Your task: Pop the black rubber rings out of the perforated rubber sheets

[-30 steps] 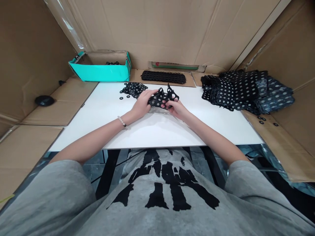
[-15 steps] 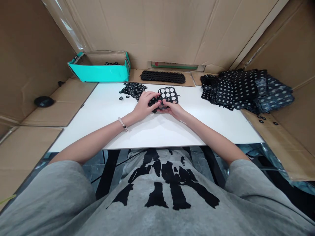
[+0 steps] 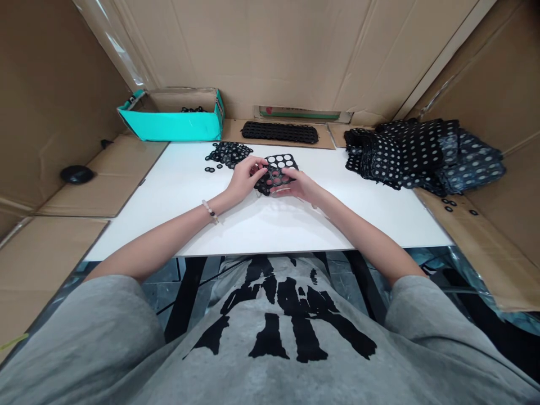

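A black sheet with rows of round holes (image 3: 287, 159) lies between my hands over the white table. My right hand (image 3: 301, 187) grips its near right part, thumb on top and fingers underneath. At its left side is my left hand (image 3: 244, 179), with thumb and index finger pinched close together by the sheet's edge; whether something small is between the fingertips cannot be made out. Small black rings are bunched under the sheet's lower left corner, partly hidden. Just beyond my left hand lies a pile of loose black rings (image 3: 229, 153).
At the back left stands a turquoise open box (image 3: 177, 125) with black rings inside. A stack of black perforated strips (image 3: 279, 132) lies at the back middle. Folded dotted black fabric (image 3: 415, 152) is heaped at the right. A black round object (image 3: 76, 174) sits on the left cardboard. Cardboard walls surround the table.
The perforated sheet has shifted slightly left and turned a little. My left fingers have drawn back from its top into a pinch at its left side. My right thumb has moved up over the sheet.
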Motion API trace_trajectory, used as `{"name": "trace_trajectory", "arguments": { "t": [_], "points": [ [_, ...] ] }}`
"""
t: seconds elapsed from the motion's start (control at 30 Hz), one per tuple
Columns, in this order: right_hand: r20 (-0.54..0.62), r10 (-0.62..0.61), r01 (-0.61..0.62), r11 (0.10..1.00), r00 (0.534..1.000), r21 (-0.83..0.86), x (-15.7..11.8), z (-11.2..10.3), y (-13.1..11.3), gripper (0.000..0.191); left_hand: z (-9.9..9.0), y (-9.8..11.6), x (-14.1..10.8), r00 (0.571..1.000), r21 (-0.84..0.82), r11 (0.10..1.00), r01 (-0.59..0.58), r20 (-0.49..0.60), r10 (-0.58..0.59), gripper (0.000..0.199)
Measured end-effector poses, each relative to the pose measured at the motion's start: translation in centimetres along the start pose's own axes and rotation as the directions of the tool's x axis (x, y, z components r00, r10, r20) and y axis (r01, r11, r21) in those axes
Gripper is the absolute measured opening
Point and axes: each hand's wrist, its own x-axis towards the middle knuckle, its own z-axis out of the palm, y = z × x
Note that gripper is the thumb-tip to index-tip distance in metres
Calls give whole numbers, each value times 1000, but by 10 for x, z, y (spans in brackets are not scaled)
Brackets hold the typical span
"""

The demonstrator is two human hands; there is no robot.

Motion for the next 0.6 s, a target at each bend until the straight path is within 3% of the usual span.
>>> {"name": "trace_trajectory", "arguments": {
  "t": [0.07,0.17,0.27,0.37,0.47,0.6],
  "points": [
    [-44,7,-6,999,999,41,1,-4,-10,31,-1,0,0,1000,38,999,-12,-10,12,20],
    [-73,-8,10,1000,997,29,3,-5,-14,33,-3,5,-2,998,94,994,-59,15,58,20],
    [-57,-46,44,998,997,-50,1,0,0,28,-3,13,-6,989,130,982,-135,83,125,21],
    [-15,-94,91,984,995,-156,-1,7,15,36,-1,16,-8,984,97,983,-156,105,145,23],
    [-36,-118,108,973,992,-205,0,9,20,40,2,8,-4,998,18,998,-56,25,55,27],
    [-90,-134,115,975,987,-189,7,3,20,48,3,-24,14,989,-96,987,130,-58,-136,35]
  ]
}}
